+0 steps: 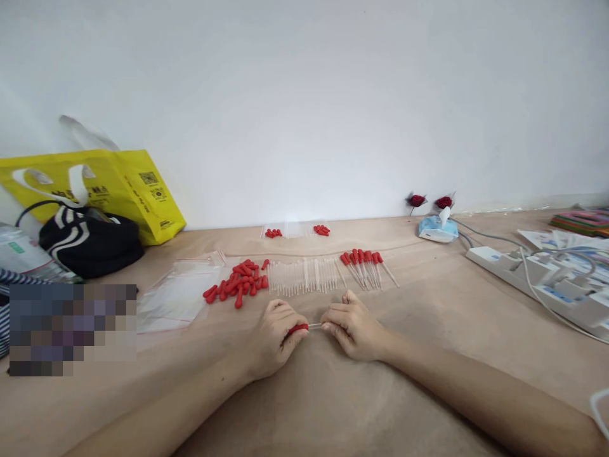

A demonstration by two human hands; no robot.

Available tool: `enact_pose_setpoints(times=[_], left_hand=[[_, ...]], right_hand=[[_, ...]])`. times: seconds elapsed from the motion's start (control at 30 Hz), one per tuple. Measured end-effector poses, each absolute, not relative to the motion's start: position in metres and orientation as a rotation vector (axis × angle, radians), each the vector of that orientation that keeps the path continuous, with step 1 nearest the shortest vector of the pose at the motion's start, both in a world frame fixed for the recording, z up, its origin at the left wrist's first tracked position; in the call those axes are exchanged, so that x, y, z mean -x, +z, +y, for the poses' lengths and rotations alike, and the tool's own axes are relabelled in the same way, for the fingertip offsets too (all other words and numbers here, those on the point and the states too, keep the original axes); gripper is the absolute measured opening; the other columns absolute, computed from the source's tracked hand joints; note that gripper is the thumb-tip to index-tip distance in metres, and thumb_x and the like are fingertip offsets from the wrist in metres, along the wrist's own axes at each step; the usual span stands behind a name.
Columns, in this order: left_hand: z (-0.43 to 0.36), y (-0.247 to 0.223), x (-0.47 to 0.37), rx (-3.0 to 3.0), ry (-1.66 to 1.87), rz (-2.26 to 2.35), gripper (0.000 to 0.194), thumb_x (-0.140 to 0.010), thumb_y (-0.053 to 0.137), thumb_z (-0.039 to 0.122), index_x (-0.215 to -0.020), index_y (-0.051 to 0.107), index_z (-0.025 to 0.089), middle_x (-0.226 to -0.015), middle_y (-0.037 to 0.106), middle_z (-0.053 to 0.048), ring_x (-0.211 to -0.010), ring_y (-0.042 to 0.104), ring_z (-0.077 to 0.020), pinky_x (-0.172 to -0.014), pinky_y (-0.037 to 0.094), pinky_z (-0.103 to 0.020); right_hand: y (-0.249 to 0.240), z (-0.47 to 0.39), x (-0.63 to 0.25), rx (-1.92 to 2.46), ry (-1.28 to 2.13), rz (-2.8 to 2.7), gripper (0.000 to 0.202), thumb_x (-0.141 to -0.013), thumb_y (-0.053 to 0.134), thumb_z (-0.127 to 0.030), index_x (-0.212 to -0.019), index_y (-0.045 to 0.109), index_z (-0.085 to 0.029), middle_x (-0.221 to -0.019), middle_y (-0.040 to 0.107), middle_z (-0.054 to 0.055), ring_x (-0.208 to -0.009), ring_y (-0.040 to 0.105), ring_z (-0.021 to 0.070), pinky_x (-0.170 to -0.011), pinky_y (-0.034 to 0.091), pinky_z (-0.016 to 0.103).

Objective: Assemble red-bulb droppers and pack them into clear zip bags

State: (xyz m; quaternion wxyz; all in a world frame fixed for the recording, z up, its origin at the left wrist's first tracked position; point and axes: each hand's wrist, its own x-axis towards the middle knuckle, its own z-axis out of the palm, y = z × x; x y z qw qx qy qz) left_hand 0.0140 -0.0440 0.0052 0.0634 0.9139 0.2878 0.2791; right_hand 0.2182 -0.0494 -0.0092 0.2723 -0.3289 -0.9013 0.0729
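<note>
My left hand [280, 339] is closed on a red rubber dropper bulb [298, 329]. Between thumb and fingers, my right hand [353, 329] pinches a clear glass dropper tube [314, 326], whose left end meets the bulb's mouth. How deep the tube sits in the bulb is hidden. Behind my left hand lies a loose pile of red bulbs [240, 282]. Beyond both hands, a row of bare glass tubes [304, 277] is spread side by side. To its right are several droppers with red bulbs on their tubes [364, 263].
Clear zip bags [183, 292] lie left of the pile. Bags with red bulbs [322, 230] rest against the wall. A yellow bag [152, 197] and black pouch [90, 244] stand far left. On the right are a tissue pack [438, 230] and a cabled power strip [537, 285].
</note>
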Motion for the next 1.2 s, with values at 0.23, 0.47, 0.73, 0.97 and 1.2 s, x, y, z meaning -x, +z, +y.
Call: enact_pose_setpoints(times=[0.23,0.47,0.73,0.97,1.2], left_hand=[[-0.043,0.004,-0.014,-2.757,0.843,0.846,0.013,-0.082,0.044,0.019,-0.077,0.055,0.017,-0.067,0.061,-0.001,-0.065,0.052,-0.0140,-0.076,0.036,-0.034],[-0.044,0.005,-0.013,-2.668,0.835,0.977,0.015,-0.083,0.045,0.022,-0.080,0.058,0.019,-0.071,0.063,-0.001,-0.069,0.054,-0.0144,-0.077,0.036,-0.034],[-0.035,0.001,0.004,-2.576,0.935,1.202,0.023,-0.080,0.051,0.027,-0.101,0.054,0.021,-0.090,0.060,-0.004,-0.085,0.054,-0.0186,-0.078,0.040,-0.035],[-0.030,-0.001,0.013,-2.512,0.833,1.277,0.013,-0.078,0.050,0.026,-0.089,0.051,0.018,-0.082,0.055,-0.003,-0.076,0.054,-0.0169,-0.070,0.045,-0.032],[-0.028,-0.001,0.012,-2.555,0.765,1.273,0.012,-0.079,0.048,0.027,-0.084,0.055,0.019,-0.081,0.056,-0.003,-0.077,0.053,-0.0175,-0.071,0.043,-0.033]], right_hand=[[-0.010,-0.049,-0.213,0.946,0.320,-2.436,0.021,-0.085,0.036,-0.019,-0.073,0.052,-0.016,-0.066,0.060,0.001,-0.058,0.047,0.0112,-0.067,0.024,0.028],[0.000,-0.048,-0.214,0.949,0.230,-2.439,0.022,-0.088,0.037,-0.023,-0.079,0.057,-0.018,-0.071,0.061,0.000,-0.067,0.050,0.0117,-0.068,0.022,0.029],[0.008,-0.043,-0.228,1.079,-0.024,-2.421,0.014,-0.081,0.049,-0.023,-0.082,0.062,-0.020,-0.075,0.063,0.002,-0.074,0.052,0.0152,-0.068,0.023,0.030],[0.001,0.002,-0.276,1.730,0.143,-1.621,0.028,-0.081,0.042,-0.027,-0.102,0.057,-0.016,-0.080,0.066,0.006,-0.069,0.057,0.0166,-0.061,0.034,0.025],[-0.006,0.022,-0.290,2.045,0.119,-1.504,0.030,-0.078,0.044,-0.029,-0.102,0.059,-0.020,-0.076,0.067,0.004,-0.075,0.060,0.0201,-0.062,0.034,0.027]])
